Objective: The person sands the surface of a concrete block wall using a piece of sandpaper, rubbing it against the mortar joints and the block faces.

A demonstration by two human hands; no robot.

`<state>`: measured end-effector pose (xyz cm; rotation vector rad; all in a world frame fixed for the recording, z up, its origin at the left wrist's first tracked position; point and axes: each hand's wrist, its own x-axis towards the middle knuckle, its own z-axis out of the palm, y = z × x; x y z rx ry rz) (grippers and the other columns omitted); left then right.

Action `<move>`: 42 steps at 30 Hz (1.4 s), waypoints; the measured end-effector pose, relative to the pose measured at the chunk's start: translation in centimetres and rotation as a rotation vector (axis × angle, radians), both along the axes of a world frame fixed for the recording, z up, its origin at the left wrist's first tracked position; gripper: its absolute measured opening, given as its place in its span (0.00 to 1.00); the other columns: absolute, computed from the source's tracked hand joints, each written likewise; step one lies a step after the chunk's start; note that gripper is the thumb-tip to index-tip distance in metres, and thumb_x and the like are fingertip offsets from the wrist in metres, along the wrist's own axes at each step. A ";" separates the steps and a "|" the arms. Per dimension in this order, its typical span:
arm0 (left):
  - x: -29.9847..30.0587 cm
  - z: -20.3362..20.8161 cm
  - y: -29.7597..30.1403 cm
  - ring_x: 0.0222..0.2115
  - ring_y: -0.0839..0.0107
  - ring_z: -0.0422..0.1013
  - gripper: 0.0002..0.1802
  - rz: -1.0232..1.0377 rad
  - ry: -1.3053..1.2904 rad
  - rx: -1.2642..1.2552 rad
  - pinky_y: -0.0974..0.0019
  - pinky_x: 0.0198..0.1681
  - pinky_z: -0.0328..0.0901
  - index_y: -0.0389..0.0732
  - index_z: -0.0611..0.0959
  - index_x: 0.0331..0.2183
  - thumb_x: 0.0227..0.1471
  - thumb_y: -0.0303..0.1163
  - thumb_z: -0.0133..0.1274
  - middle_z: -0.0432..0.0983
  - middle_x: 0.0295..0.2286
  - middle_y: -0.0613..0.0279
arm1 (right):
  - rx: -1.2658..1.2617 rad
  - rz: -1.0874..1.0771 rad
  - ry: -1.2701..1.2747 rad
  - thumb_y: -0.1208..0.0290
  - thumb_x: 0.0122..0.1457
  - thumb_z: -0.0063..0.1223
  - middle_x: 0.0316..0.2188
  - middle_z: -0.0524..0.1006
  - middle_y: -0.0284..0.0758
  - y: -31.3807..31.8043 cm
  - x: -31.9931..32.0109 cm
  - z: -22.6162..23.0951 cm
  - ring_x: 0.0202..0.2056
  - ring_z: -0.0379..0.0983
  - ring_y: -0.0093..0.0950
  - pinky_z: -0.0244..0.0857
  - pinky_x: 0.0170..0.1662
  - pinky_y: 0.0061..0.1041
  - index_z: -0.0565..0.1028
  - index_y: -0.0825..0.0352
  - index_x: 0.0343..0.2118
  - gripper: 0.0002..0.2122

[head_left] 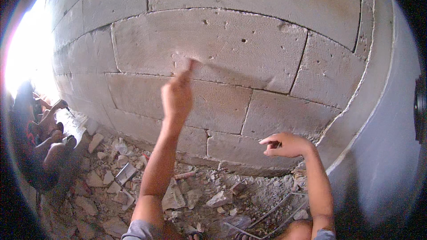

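Block wall (pixel 267 49), left hand (pixel 178 98) blurred before it, grip unclear, right hand (pixel 287 146) loosely curled, narrow gap

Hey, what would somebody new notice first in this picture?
Probably the left hand, mid-picture, one finger stretched toward the pale block wall. Next come the right hand, lower right, and the rubble along the wall's foot. Another person shows at the far left edge.

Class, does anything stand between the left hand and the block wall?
Nothing visible stands between the left hand and the block wall; whether they touch is unclear. The rubble lies lower, at the wall's foot.
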<state>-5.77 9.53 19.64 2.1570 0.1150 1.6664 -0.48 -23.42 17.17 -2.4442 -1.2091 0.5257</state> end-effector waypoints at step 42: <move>5.5 2.5 3.8 0.61 0.49 0.27 0.49 0.139 -0.057 -0.319 0.52 0.62 0.28 0.25 0.41 0.57 0.55 0.60 0.29 0.29 0.59 0.35 | -0.247 0.097 0.039 0.54 0.51 0.52 0.33 0.78 0.39 1.4 1.3 -7.9 0.35 0.74 0.32 0.65 0.41 0.29 0.72 0.64 0.47 0.23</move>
